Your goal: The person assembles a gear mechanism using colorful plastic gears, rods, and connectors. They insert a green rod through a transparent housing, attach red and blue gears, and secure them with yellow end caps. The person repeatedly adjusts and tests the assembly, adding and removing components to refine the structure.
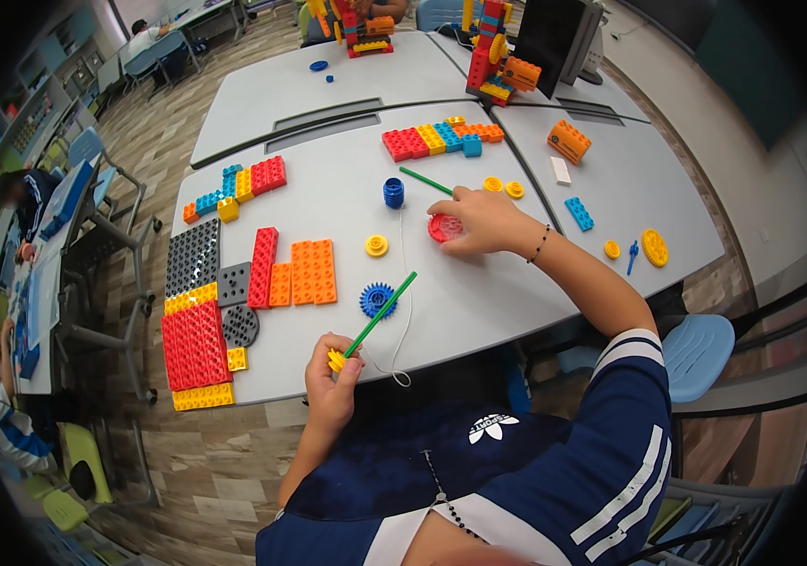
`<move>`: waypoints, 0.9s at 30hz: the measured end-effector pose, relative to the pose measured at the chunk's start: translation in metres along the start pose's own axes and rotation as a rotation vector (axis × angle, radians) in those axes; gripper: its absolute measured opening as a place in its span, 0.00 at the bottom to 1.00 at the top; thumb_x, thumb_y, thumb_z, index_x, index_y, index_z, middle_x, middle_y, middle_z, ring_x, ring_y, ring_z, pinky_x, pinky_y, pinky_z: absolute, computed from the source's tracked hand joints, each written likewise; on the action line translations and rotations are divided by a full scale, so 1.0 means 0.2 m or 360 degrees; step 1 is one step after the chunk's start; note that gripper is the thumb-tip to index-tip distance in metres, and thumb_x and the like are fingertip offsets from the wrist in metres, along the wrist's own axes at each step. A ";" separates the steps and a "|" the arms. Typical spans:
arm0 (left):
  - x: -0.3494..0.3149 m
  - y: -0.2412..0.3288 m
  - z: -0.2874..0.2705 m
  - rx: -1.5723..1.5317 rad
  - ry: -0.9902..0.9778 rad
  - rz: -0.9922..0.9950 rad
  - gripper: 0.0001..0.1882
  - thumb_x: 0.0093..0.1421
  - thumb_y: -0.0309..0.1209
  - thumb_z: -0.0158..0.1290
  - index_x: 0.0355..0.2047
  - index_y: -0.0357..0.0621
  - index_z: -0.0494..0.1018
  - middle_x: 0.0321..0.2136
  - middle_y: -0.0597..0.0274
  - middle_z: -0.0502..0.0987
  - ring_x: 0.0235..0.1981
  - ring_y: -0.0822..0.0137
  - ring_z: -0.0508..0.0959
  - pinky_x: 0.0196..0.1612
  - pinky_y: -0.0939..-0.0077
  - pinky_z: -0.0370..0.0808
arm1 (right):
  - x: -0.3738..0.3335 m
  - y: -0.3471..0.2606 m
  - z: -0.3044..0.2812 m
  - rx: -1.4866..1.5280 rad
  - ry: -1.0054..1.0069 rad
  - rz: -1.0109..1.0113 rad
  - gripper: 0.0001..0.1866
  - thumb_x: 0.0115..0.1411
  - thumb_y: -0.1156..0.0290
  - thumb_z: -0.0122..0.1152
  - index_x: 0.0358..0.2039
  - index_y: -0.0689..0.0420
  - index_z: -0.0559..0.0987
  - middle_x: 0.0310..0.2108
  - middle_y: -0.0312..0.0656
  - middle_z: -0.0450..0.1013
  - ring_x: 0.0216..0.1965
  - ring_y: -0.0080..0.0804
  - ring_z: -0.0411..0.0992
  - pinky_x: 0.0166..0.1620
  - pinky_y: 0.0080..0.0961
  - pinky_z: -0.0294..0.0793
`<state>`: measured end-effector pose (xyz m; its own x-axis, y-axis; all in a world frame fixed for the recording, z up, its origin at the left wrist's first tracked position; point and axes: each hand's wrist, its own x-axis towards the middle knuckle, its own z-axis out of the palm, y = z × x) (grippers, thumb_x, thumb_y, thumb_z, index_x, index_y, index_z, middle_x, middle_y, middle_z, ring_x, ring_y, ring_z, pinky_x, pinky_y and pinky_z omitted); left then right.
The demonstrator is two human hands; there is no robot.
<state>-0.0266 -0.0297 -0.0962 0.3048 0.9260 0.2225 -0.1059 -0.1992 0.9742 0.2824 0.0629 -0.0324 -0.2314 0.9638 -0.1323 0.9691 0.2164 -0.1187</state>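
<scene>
Nearest me, my left hand (331, 375) is closed on a small yellow wheel (336, 359) pushed onto a green rod (380, 314). That rod's long axis runs up and right, tipping over the blue gear (376, 300). My right hand (475, 223) cups a red round piece (443, 227) on the grey table (479, 292), fingers curled over it. I'd best keep the rod steady and pinch near the wheel.

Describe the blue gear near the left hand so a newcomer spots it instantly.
On the grey table, look just right of the orange brick plates. The blue toothed plastic gear lies flat there, under the green rod held by the left hand. It is the only blue toothed wheel; nearby wheels are yellow.
</scene>
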 end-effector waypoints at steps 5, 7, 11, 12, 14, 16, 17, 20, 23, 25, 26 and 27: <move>0.00 -0.01 0.00 0.0074 0.0009 0.0054 0.10 0.59 0.35 0.50 0.32 0.43 0.65 0.23 0.68 0.70 0.26 0.78 0.66 0.60 0.67 0.51 | 0.00 0.01 0.03 -0.0103 0.0220 -0.0002 0.33 0.44 0.49 0.64 0.50 0.53 0.73 0.39 0.48 0.71 0.41 0.40 0.73 0.39 0.33 0.74; 0.00 -0.01 0.01 0.0056 0.0006 0.0033 0.10 0.59 0.35 0.50 0.32 0.43 0.65 0.23 0.68 0.70 0.26 0.78 0.66 0.59 0.67 0.52 | 0.00 0.03 0.02 -0.0221 0.0033 0.0096 0.34 0.44 0.49 0.64 0.51 0.52 0.73 0.39 0.48 0.71 0.41 0.40 0.73 0.39 0.33 0.74; 0.00 -0.01 0.01 0.0066 0.0008 0.0064 0.09 0.58 0.35 0.50 0.32 0.43 0.65 0.22 0.68 0.70 0.26 0.78 0.66 0.59 0.68 0.52 | -0.02 0.02 0.02 -0.0167 0.0097 0.0060 0.34 0.44 0.50 0.65 0.49 0.55 0.73 0.39 0.47 0.71 0.41 0.40 0.73 0.39 0.33 0.74; 0.00 -0.01 0.01 0.0043 0.0003 0.0035 0.09 0.58 0.35 0.50 0.32 0.43 0.65 0.22 0.68 0.70 0.25 0.78 0.66 0.59 0.68 0.52 | -0.03 0.02 0.02 -0.0159 0.0130 0.0068 0.33 0.44 0.49 0.65 0.49 0.55 0.73 0.40 0.47 0.71 0.41 0.40 0.73 0.39 0.33 0.74; 0.00 -0.01 0.01 0.0030 0.0003 0.0038 0.09 0.58 0.34 0.50 0.32 0.43 0.65 0.22 0.68 0.69 0.25 0.78 0.66 0.59 0.69 0.52 | -0.04 0.02 0.01 -0.0126 0.0187 0.0076 0.32 0.44 0.49 0.66 0.47 0.54 0.74 0.41 0.47 0.70 0.41 0.40 0.73 0.40 0.33 0.74; 0.00 -0.01 0.00 0.0052 -0.0001 0.0035 0.09 0.58 0.34 0.50 0.32 0.42 0.65 0.23 0.68 0.69 0.26 0.77 0.65 0.54 0.72 0.56 | -0.05 0.03 -0.01 -0.0096 0.0191 0.0111 0.32 0.44 0.48 0.66 0.46 0.54 0.75 0.41 0.46 0.70 0.42 0.40 0.73 0.41 0.32 0.73; 0.00 -0.01 0.00 0.0080 0.0005 0.0070 0.09 0.58 0.34 0.50 0.32 0.42 0.65 0.23 0.68 0.69 0.26 0.77 0.65 0.52 0.73 0.59 | -0.06 0.03 -0.01 -0.0051 0.0193 0.0117 0.31 0.45 0.48 0.66 0.46 0.54 0.74 0.42 0.46 0.70 0.42 0.40 0.72 0.42 0.32 0.73; 0.00 -0.01 0.00 -0.0027 0.0019 0.0015 0.09 0.58 0.33 0.50 0.33 0.41 0.65 0.26 0.66 0.68 0.28 0.77 0.66 0.44 0.78 0.63 | -0.10 0.06 -0.04 0.0083 0.0176 0.0208 0.31 0.45 0.49 0.67 0.45 0.55 0.73 0.42 0.46 0.69 0.43 0.40 0.71 0.44 0.31 0.71; 0.00 -0.02 -0.01 -0.0074 0.0003 -0.0074 0.09 0.57 0.32 0.51 0.33 0.41 0.65 0.28 0.65 0.67 0.29 0.76 0.66 0.38 0.81 0.64 | -0.15 0.07 -0.05 0.0388 0.0439 0.0159 0.31 0.45 0.49 0.68 0.44 0.57 0.73 0.41 0.46 0.68 0.43 0.39 0.71 0.43 0.31 0.71; 0.01 -0.03 -0.01 -0.0059 -0.0008 -0.0104 0.09 0.57 0.32 0.51 0.33 0.40 0.66 0.28 0.65 0.67 0.30 0.75 0.66 0.38 0.81 0.64 | -0.18 0.07 -0.04 0.0683 0.0691 0.0093 0.30 0.45 0.51 0.69 0.42 0.59 0.73 0.41 0.46 0.67 0.44 0.38 0.69 0.44 0.30 0.70; 0.01 -0.03 -0.02 -0.0068 -0.0011 -0.0091 0.09 0.57 0.31 0.51 0.33 0.40 0.66 0.28 0.65 0.67 0.30 0.75 0.66 0.38 0.81 0.64 | -0.20 0.06 -0.03 0.0826 0.0710 0.0118 0.29 0.45 0.53 0.70 0.40 0.59 0.72 0.40 0.45 0.66 0.44 0.36 0.68 0.46 0.29 0.69; 0.02 -0.05 -0.02 -0.0014 -0.0018 -0.0067 0.09 0.57 0.31 0.51 0.33 0.40 0.66 0.28 0.65 0.67 0.30 0.75 0.66 0.37 0.81 0.64 | -0.21 0.06 -0.01 0.0835 0.0733 0.0106 0.29 0.45 0.53 0.70 0.40 0.58 0.71 0.40 0.44 0.66 0.44 0.36 0.68 0.46 0.28 0.69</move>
<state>-0.0277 -0.0232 -0.1043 0.3198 0.9298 0.1820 -0.1013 -0.1574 0.9823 0.3029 0.0254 -0.0271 -0.0009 0.9653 0.2612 0.7837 0.1629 -0.5993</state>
